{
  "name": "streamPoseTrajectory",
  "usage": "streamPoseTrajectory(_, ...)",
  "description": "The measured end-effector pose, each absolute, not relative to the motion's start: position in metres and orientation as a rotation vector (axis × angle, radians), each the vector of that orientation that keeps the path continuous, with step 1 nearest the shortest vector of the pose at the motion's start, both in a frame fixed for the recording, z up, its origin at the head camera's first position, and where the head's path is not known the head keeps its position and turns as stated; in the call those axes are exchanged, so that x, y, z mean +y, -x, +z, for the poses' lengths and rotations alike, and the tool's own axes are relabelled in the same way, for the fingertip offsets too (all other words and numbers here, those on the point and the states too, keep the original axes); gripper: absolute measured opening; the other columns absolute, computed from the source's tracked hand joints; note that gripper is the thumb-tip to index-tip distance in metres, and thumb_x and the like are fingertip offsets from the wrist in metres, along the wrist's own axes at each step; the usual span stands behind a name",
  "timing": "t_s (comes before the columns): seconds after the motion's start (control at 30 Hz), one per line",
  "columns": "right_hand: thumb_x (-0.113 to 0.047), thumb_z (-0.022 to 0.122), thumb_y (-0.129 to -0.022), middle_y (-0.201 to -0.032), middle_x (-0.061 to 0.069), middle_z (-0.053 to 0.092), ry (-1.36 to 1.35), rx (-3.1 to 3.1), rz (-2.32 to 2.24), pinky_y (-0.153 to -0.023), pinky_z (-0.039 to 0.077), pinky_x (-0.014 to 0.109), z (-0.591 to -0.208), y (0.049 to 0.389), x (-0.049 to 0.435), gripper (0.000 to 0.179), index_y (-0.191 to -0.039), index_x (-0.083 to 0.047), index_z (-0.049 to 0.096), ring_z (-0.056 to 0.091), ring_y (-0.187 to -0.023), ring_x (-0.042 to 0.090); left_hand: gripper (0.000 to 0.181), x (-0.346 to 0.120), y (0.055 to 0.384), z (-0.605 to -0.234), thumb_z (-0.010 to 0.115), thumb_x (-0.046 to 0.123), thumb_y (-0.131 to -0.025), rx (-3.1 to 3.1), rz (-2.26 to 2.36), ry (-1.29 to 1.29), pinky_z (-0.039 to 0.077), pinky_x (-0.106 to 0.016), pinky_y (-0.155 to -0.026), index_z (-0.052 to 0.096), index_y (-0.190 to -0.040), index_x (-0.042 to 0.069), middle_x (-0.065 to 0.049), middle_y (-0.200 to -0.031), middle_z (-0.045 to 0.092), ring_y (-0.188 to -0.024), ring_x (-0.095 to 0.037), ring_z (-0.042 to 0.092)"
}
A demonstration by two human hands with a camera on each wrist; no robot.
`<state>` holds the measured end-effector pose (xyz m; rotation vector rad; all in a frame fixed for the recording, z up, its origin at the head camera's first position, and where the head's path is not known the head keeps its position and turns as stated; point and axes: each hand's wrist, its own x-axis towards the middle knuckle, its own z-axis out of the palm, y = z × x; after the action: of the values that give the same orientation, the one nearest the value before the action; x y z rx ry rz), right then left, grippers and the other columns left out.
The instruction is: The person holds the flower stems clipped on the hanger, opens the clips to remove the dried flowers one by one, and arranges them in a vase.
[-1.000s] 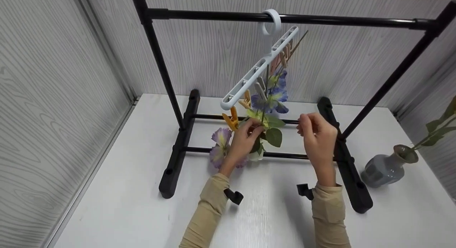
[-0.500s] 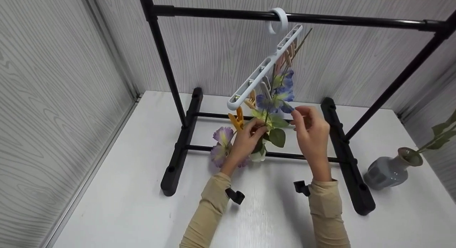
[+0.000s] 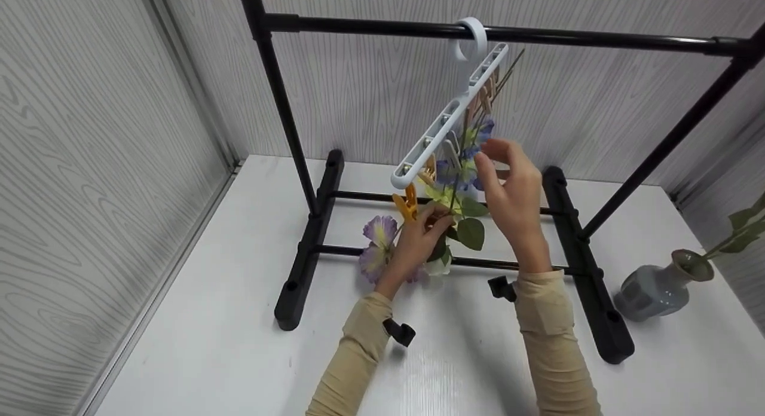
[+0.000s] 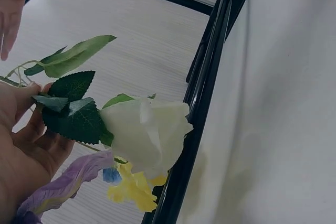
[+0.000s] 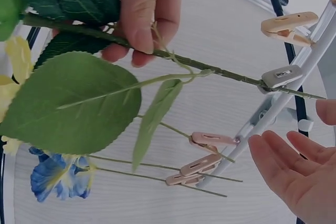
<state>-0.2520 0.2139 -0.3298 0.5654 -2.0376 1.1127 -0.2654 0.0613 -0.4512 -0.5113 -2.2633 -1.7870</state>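
My left hand [image 3: 421, 234] pinches the green stem [image 5: 173, 59] of a white artificial rose [image 4: 149, 135], which hangs bloom down with dark leaves [image 5: 68, 103] around the fingers. Higher up, a grey clothespin [image 5: 282, 76] on the pale blue hanger [image 3: 442, 117] has the same stem in its jaws. My right hand [image 3: 514, 189] is beside the hanger, thumb and fingers spread apart and holding nothing. Behind it, blue flowers [image 5: 60, 177] hang by stems from pink and beige clothespins [image 5: 202, 164]. A purple flower [image 3: 378, 248] hangs near my left wrist.
The hanger hooks over the top bar [image 3: 370, 26] of a black rack, whose feet [image 3: 305, 248] stand on a white table [image 3: 197, 272]. An orange clothespin [image 3: 406, 202] is at the hanger's near end. A grey vase [image 3: 654, 290] with a leafy stem stands at right.
My right hand has moved up and left, from the rack's right side to beside the hanger's clothespins. My left hand has kept its pinch on the rose stem.
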Motion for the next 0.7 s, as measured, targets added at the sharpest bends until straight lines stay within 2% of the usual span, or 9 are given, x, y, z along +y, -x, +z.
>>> streamPoseTrajectory(0.23,-0.013,0.063,-0.104,-0.115,0.021,0.071,-0.612,-2.093,1.136,-0.079,0.056,0.023,-0.315,0.261,0.201,0.032,-0.127,0.009,0.062,0.071,-0.103,0.029,0.02,0.063,0.267,-0.452,0.063,0.024,-0.106,-2.245,-1.762,0.547,0.054,-0.029,-0.088,0.07,-0.115,0.007,-0.003,-0.109,0.069,-0.099,-0.015,0.065)
streamPoseTrajectory(0.5,-0.009,0.066,-0.102,-0.107,0.018,0.073,-0.644,-2.088,1.172,-0.076,0.057,0.025,-0.307,0.267,0.192,0.029,-0.124,0.009,0.062,0.071,-0.092,0.026,0.019,0.066,0.267,-0.451,0.063,0.023,-0.105,-2.248,-1.763,0.55,0.054,-0.029,-0.085,0.07,-0.114,0.008,-0.002,-0.105,0.07,-0.095,-0.014,0.065)
streamPoseTrajectory(0.7,-0.011,0.071,-0.099,-0.104,0.017,0.074,-0.668,-2.113,1.143,-0.076,0.056,0.022,-0.305,0.268,0.193,0.028,-0.119,0.008,0.066,0.071,-0.09,0.027,0.018,0.068,0.269,-0.451,0.062,0.022,-0.105,-2.235,-1.78,0.562,0.055,-0.028,-0.086,0.07,-0.114,0.008,-0.003,-0.105,0.071,-0.096,-0.014,0.066)
